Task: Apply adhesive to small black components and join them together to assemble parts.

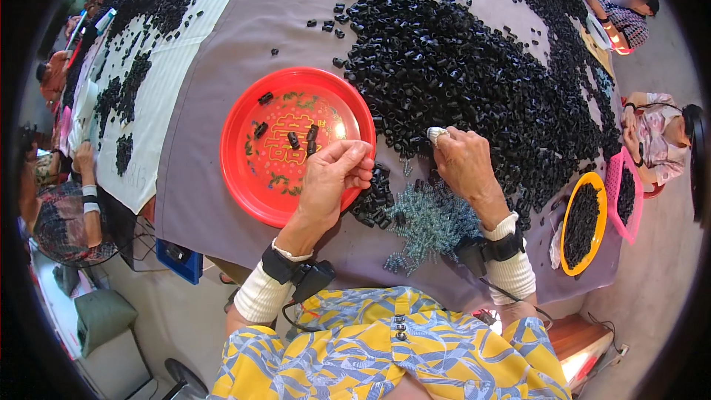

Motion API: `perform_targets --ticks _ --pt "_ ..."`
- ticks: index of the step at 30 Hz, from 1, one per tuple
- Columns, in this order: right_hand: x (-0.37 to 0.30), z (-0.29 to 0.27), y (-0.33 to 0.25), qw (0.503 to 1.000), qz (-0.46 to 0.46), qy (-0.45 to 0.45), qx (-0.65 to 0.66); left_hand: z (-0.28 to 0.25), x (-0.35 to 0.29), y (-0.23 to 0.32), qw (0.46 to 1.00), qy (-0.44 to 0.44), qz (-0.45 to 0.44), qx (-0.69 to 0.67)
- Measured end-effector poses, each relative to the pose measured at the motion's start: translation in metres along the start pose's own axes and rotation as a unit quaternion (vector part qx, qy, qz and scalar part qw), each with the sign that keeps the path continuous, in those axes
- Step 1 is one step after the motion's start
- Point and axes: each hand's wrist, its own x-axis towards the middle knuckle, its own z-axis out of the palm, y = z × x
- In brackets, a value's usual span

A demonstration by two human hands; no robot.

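Observation:
My left hand [335,176] is over the right rim of a round red tray [238,178], thumb pressed to curled fingers. Whatever it may hold is hidden. Several small black tubular plastic pieces [293,140] lie in the tray. At the near edge of a big heap of similar black pieces [437,67], my right hand [468,170] is bent down with its fingers drawn together. A white wrap covers one fingertip; I cannot make out what that hand grips. Between my forearms lies a pile of small pale blue-green pieces that look like coil springs [424,226].
A yellow tray [601,211] and a pink basket [614,170], both with black pieces, stand at the right edge. A blue bin [178,261] is below the table's left corner. Other people sit at both sides. Dark cuffs with cables circle my wrists.

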Motion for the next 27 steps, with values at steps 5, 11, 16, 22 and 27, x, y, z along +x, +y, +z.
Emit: perform_targets --ticks 5,11,16,22,27 --pt "0.007 0.007 -0.004 0.999 -0.019 -0.050 0.001 0.008 0.006 -0.003 0.999 -0.030 -0.002 0.014" --pt "0.017 0.014 -0.008 0.995 -0.072 -0.064 -0.023 0.019 0.010 -0.003 0.998 -0.045 -0.013 0.041" --pt "0.018 0.013 -0.007 0.992 -0.090 -0.090 -0.024 0.023 0.013 -0.004 0.997 -0.049 -0.006 0.055" --pt "0.018 0.014 -0.004 0.991 -0.096 -0.092 -0.004 0.021 0.016 -0.004 0.997 -0.049 0.014 0.053" --pt "0.016 0.015 0.000 0.994 -0.090 -0.044 0.034 0.022 0.016 -0.005 0.997 -0.048 0.016 0.063"
